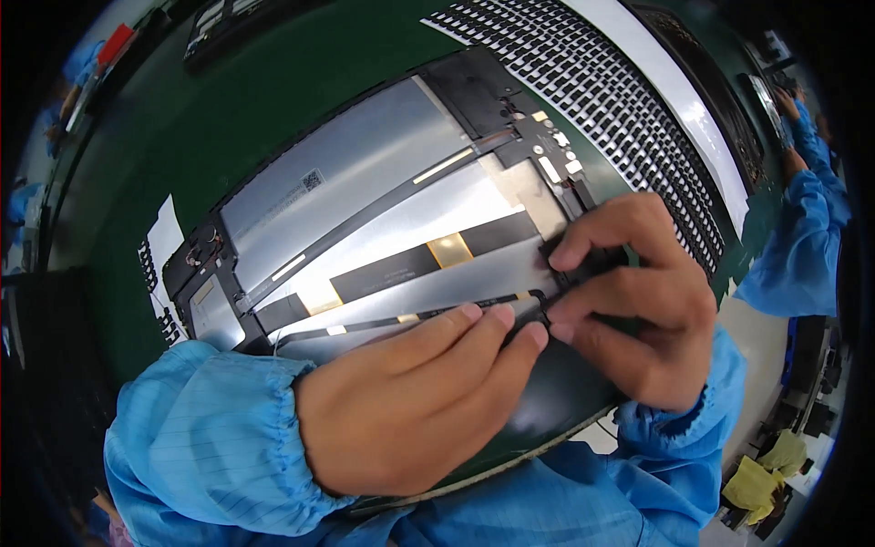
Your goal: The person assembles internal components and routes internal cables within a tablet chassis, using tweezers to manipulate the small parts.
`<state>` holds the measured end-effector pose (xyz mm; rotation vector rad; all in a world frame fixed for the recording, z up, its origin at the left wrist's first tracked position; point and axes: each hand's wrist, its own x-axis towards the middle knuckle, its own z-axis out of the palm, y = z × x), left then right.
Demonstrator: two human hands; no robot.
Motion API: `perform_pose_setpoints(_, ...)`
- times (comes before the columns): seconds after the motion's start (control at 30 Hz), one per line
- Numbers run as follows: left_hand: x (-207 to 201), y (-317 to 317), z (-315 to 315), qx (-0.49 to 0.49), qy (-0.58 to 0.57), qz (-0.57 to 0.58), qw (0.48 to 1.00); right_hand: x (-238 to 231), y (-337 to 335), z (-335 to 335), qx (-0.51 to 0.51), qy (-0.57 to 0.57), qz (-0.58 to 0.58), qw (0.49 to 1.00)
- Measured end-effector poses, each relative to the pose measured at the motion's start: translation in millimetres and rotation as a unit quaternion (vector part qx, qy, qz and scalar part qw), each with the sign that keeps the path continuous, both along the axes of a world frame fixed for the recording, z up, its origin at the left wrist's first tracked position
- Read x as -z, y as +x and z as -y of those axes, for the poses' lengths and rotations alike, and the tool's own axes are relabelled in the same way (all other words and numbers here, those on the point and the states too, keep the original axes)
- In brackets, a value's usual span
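An opened flat electronic device (337, 155) with silver metal plates and a black frame lies at a slant on the table. Along its near side runs a thin black cable (365, 325) with small pale tabs, bending near the right corner. My left hand (410, 401) rests outstretched over the near edge, fingertips on or beside this cable. At the cable's bent end, my right hand (643, 305) pinches with thumb and a finger, while its index finger touches the frame's right side. The fingertips partly hide what they grip there.
A sheet with rows of small black parts (592, 91) lies beyond the device on the green table (137, 137). Another small sheet (166, 237) sticks out at left. A dark panel (228, 32) lies at the far left. Co-workers in blue sleeves (797, 228) work at the right.
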<state>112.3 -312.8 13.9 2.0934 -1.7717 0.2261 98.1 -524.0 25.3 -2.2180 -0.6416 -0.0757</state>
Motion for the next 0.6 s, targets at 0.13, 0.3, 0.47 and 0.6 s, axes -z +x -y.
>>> perform_pose_setpoints(0.13,-3.3,-3.6,-2.0,-0.029,0.008,-0.054,0.998,8.7,-1.7,-6.6,0.018,0.015,0.035,0.999)
perform_pose_setpoints(0.3,-28.1,-8.7,-21.2,-0.079,0.056,-0.078,0.992,18.3,-4.2,0.3,0.04,0.188,-0.035,0.981)
perform_pose_setpoints(0.47,-39.6,-35.0,-80.8,-0.275,-0.004,-0.025,0.961,30.6,-6.4,15.9,0.166,0.261,-0.053,0.95)
perform_pose_setpoints(0.6,-11.0,-67.3,-129.4,-0.444,0.023,-0.076,0.893,24.4,0.7,3.9,0.168,0.258,-0.174,0.935)
